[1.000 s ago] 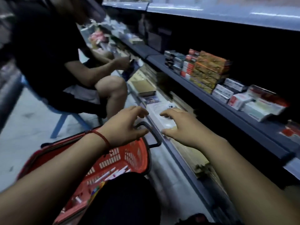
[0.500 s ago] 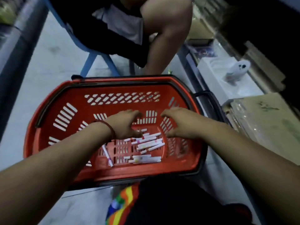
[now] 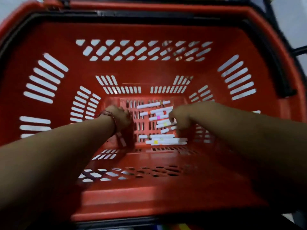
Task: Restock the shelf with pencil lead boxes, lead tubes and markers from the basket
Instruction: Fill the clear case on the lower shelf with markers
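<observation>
Seen from straight above, the red basket point(image 3: 154, 67) fills the view. Several white markers point(image 3: 159, 113) with coloured bands lie loose on its slotted floor, and a second small stack point(image 3: 166, 141) lies nearer to me. My right hand point(image 3: 181, 118) is down on the pile, thumb and fingers curled round a marker with a yellow band point(image 3: 163, 124). My left hand point(image 3: 123, 117), with a red cord at its wrist, reaches the floor left of the pile; its fingers point down and are hidden. One marker point(image 3: 121, 139) lies beneath that wrist.
The basket's black handles point(image 3: 282, 75) lie folded along the rim. Pale floor point(image 3: 289, 12) shows at the top right corner. A rainbow-coloured cloth point(image 3: 181, 227) peeks in at the bottom edge.
My view has dropped from the shelf to straight down into the basket. Both hands have gone from the rim to the basket floor, the right one onto the markers.
</observation>
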